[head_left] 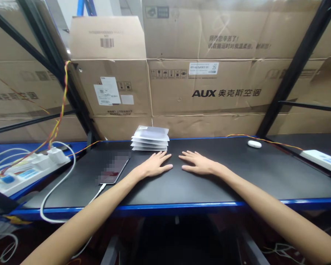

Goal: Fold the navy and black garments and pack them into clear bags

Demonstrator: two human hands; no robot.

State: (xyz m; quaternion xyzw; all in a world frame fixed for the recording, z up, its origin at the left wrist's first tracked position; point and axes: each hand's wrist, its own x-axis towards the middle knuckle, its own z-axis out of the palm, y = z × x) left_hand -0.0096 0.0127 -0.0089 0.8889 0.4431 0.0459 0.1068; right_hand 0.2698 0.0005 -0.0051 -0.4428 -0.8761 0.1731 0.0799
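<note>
My left hand [156, 164] lies palm down on the dark tabletop [165, 189], fingers spread and holding nothing. Just behind its fingertips is a stack of flat, whitish translucent packets [150, 139]. My right hand [199, 162] also rests palm down, fingers apart, with nothing in it. A gap separates the two hands, and their fingers point inward and away from me. To the left of my left hand lies a phone [114, 171], its screen partly pixelated, with a white cable [102, 187] plugged into its near end.
A white power strip [33, 171] crowded with plugs and cables sits at the left. Another power strip [324, 161] is at the right edge. A small white case [254, 144] lies back right. Large cardboard boxes [209, 105] and black posts [292, 70] stand behind.
</note>
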